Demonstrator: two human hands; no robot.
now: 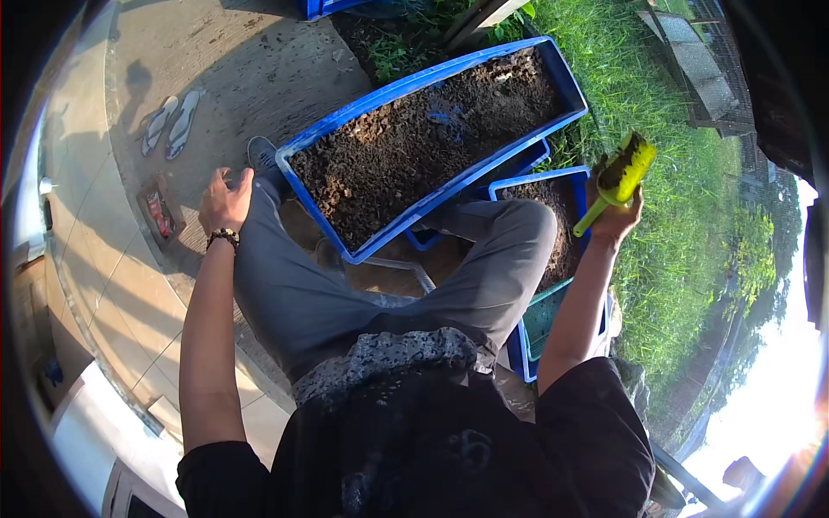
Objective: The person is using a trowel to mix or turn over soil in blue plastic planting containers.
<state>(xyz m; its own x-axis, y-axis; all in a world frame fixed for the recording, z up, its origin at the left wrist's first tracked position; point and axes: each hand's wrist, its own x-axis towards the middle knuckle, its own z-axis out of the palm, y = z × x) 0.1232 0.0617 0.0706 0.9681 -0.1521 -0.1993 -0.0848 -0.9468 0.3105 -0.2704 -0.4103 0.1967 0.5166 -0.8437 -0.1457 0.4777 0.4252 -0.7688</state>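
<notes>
A lime-green plastic hand scoop (pixel 627 175) with dark soil in its blade rests in my right hand (pixel 614 221), off to the right. Its handle points down and left across my palm. My left hand (pixel 227 204) is empty, fingers apart, beside my left knee. In front of me is a long blue plastic tub (pixel 316 210) filled with loose brown soil (pixel 395 165), which has a few blue specks in the middle. A second blue tub (pixel 539 177), partly hidden by my right leg and arm, also has soil in it.
A green mesh tray (pixel 543 317) is in a blue container by my right forearm. Flip-flops (pixel 181 126) and a small box (pixel 170 213) with a red packet lie on the concrete (pixel 259 78) at left. Grass (pixel 667 259) and wire-mesh panels (pixel 696 61) are at right.
</notes>
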